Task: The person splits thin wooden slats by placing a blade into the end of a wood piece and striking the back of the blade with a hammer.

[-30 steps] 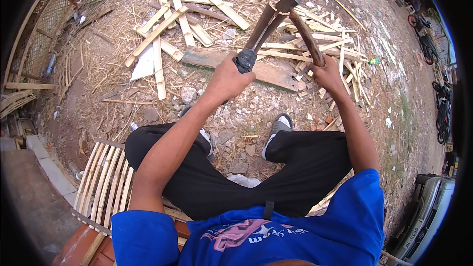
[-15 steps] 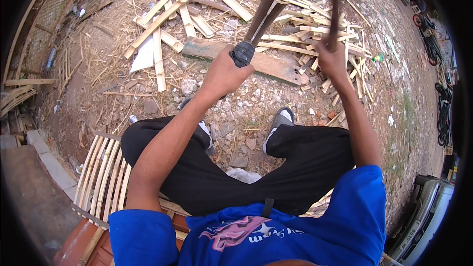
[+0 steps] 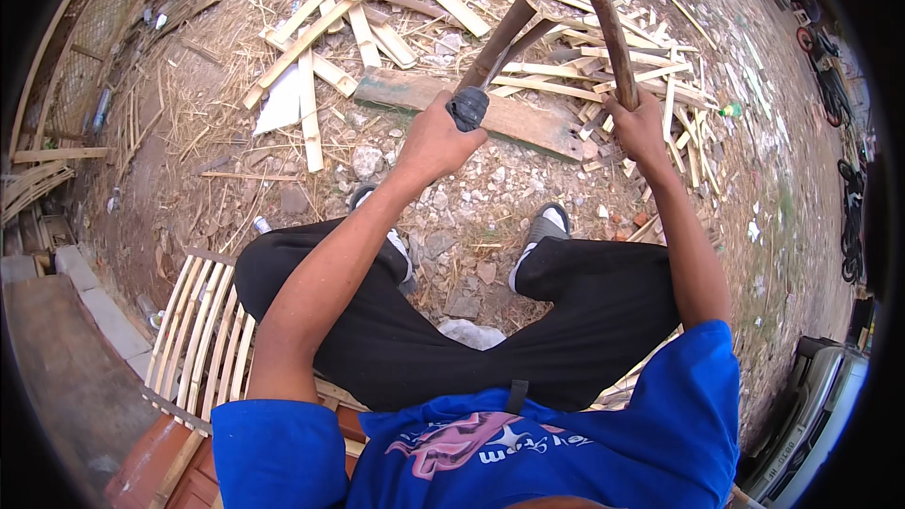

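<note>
My left hand (image 3: 437,143) is closed around the black-wrapped handle of a knife (image 3: 467,109). Its narrow blade runs away from me into a dark brown bamboo piece (image 3: 498,43), whose two halves spread apart in a V at the far end. The bamboo's lower end stands over a flat wooden plank (image 3: 537,124) on the ground; the hand hides where they might touch. A hammer (image 3: 617,47) with a wooden handle is gripped in my right hand (image 3: 639,132), its dark head raised to the right of the bamboo, apart from it.
Split bamboo strips (image 3: 309,113) lie crossed at the far left, and a larger strip pile (image 3: 650,57) sits at the right. A slatted bamboo panel (image 3: 193,339) is by my left thigh. Stones (image 3: 368,162) litter the ground between my feet. A parked vehicle (image 3: 811,415) stands at lower right.
The hammer has swung left and down toward the bamboo, its head now nearer to it. The bamboo's halves look wider apart and lean further right. My left hand keeps its grip.
</note>
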Available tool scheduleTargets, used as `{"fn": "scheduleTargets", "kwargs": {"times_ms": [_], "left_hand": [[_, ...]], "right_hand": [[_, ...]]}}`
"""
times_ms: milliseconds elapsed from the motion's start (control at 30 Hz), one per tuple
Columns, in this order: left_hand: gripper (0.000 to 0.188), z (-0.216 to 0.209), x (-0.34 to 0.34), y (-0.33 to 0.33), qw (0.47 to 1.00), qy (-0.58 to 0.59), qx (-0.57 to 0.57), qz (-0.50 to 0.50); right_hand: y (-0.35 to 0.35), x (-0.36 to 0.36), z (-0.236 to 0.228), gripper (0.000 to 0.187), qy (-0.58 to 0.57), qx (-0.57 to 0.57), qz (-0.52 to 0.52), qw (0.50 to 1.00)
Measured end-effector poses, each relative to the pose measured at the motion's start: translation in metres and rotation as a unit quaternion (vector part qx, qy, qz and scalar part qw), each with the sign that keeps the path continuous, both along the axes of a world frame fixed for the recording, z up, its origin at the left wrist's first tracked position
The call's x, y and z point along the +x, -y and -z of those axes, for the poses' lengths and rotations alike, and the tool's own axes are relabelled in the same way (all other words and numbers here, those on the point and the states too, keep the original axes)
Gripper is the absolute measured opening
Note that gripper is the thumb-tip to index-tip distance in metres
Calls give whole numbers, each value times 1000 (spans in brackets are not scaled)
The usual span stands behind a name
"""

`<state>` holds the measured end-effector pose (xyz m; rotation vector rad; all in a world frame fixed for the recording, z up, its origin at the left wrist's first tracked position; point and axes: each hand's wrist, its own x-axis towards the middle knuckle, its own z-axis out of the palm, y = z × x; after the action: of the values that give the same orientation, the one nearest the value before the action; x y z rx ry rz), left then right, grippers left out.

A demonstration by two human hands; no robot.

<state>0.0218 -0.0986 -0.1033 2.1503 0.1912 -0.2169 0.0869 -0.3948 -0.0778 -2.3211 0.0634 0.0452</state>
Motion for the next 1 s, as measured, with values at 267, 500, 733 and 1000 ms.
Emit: {"fn": "scheduleTargets", "kwargs": {"times_ms": [267, 500, 733, 1000], "left_hand": [[48, 3, 10, -4, 999, 16, -42, -18], [49, 4, 9, -10, 999, 10, -23, -22], [49, 4, 12, -3, 1000, 23, -18, -11], [47, 18, 15, -6, 1000, 15, -12, -2]], "right_hand": [[-1, -3, 6, 32, 54, -82, -65, 993], [-27, 29, -116, 20, 191, 171, -15, 967], [-12, 22, 31, 21, 45, -139, -76, 986], [-17, 10, 23, 37, -37, -55, -28, 997]]}}
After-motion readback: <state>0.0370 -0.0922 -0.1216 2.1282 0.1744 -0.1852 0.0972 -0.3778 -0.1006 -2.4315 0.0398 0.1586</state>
